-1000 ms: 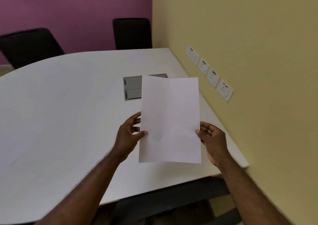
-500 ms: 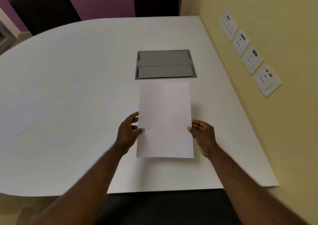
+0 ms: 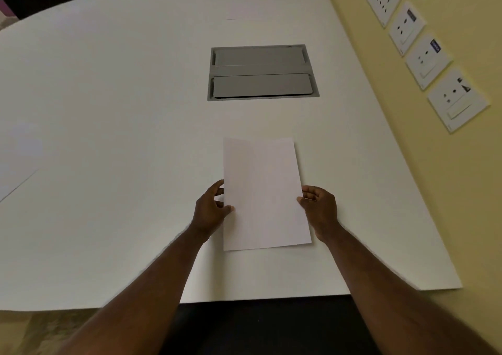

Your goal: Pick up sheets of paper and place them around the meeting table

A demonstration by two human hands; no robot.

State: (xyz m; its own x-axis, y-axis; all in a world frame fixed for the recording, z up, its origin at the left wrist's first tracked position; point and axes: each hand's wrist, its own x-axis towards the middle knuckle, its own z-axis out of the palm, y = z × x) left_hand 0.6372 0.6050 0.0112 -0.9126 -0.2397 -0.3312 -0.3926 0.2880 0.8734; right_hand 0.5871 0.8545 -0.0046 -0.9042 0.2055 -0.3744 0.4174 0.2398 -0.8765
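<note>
A white sheet of paper (image 3: pixel 263 194) is held low over the white meeting table (image 3: pixel 108 115), near its front edge. My left hand (image 3: pixel 210 209) pinches the sheet's left edge with the thumb on top. My right hand (image 3: pixel 320 209) grips the right edge. The sheet has a faint lengthwise crease and tilts slightly to the right. Whether its underside touches the table I cannot tell. Another sheet (image 3: pixel 13 175) lies flat at the far left of the table.
A grey cable hatch (image 3: pixel 262 72) is set into the table beyond the sheet. Several wall sockets (image 3: pixel 426 53) line the yellow wall on the right. A dark chair (image 3: pixel 260 327) sits under the table's front edge.
The sheet has come down from upright in front of me to nearly flat over the table. My view has tipped downward and closer to the table.
</note>
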